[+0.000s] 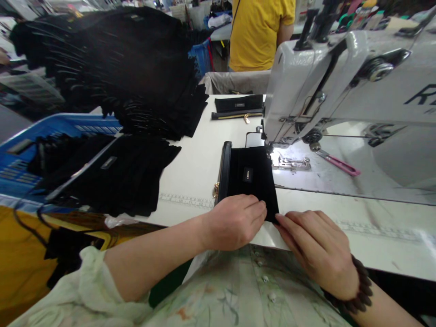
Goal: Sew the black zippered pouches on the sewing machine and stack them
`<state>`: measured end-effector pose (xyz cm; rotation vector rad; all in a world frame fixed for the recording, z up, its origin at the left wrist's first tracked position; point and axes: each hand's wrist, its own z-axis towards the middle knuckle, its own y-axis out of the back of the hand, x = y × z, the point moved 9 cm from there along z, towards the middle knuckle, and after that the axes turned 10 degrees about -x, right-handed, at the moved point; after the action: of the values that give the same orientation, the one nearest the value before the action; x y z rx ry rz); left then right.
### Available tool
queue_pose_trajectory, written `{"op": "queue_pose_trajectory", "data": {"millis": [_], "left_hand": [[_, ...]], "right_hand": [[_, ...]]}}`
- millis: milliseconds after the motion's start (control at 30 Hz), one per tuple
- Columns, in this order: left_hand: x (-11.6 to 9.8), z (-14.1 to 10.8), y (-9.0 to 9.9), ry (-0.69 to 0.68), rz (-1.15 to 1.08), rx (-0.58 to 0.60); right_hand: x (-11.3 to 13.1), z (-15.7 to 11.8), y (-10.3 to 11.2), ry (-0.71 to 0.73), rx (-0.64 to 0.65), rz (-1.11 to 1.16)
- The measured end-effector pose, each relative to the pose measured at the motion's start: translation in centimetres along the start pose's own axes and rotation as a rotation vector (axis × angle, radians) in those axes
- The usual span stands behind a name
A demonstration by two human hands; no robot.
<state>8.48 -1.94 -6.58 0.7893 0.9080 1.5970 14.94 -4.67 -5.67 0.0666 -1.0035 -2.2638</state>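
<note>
A black fabric panel [254,184] with a small label and a zipper strip [225,170] along its left side lies at the sewing machine [303,91]. Its far right corner reaches the machine's lit needle area. My left hand [236,222] is closed on the panel's near edge, its fingertips partly hidden. At the near right corner, my right hand [313,247] pinches the fabric between thumb and fingers. Gold-coloured zipper pull [215,190] hangs at the strip's left.
Tall stacks of black fabric pieces [119,63] stand at the left, beside a blue basket [61,122]. Another zippered black piece [238,106] lies behind the panel. Pink-handled tool [340,164] rests on the machine bed. A person in a yellow shirt [257,34] stands beyond.
</note>
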Motion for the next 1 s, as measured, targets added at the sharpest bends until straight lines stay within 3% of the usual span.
{"op": "queue_pose_trajectory", "data": {"millis": [200,500,667,1000], "left_hand": [[-0.3,-0.3,0.5,0.009,-0.017,-0.117],[-0.3,-0.9,-2.3,-0.073,0.033,0.039],[0.8,-0.5,-2.4,-0.091,0.056,0.042],[3.4,0.0,-3.1,-0.087,0.067,0.01]], "right_hand": [[0.1,0.1,-0.3,0.033,0.029,0.074],[-0.7,-0.7,-2.8,0.054,0.238,0.021],[-1.1,-0.7,-3.6,0.15,0.309,-0.088],[-2.9,0.5,-4.8,0.188,0.37,-0.187]]}}
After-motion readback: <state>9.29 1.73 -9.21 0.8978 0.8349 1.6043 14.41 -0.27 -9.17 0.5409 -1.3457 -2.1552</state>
